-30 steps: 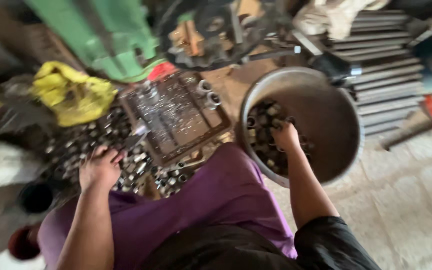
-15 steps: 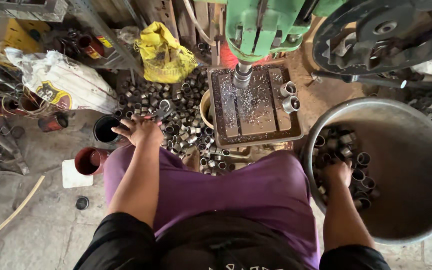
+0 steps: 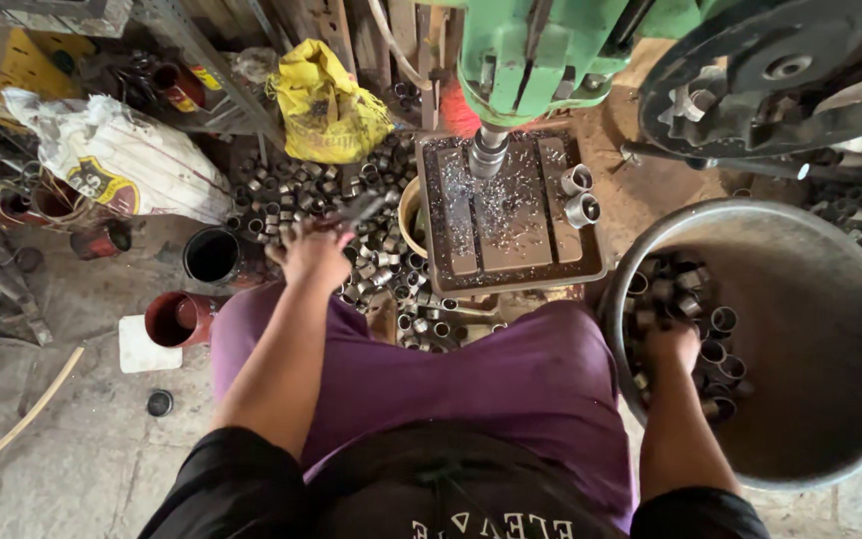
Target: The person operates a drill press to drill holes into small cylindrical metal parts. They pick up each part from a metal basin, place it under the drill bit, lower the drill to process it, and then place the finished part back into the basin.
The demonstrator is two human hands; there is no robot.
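Observation:
My left hand [image 3: 313,255] reaches over a heap of short metal rings [image 3: 351,215] on the floor, its fingers closed around a dark thin tool [image 3: 356,210]. My right hand [image 3: 672,344] is down inside a large grey metal basin [image 3: 830,299], resting on several metal rings [image 3: 690,299] piled at the basin's left side; whether it grips one is hidden. Between the hands stands a green drill press [image 3: 531,60] with its spindle above a dark slotted table [image 3: 511,215]. Two metal rings [image 3: 581,195] sit on that table's right edge.
My purple-clad knees [image 3: 431,369] fill the foreground. A yellow bag [image 3: 323,100] and a white sack [image 3: 117,155] lie at the back left. A black cup [image 3: 212,255] and a red cup [image 3: 177,317] stand left of my knee. A dark flywheel [image 3: 780,70] is at top right.
The view has steadied and shifted slightly. My left hand has closed on the dark tool above the ring heap. My right hand stays in the basin among the rings.

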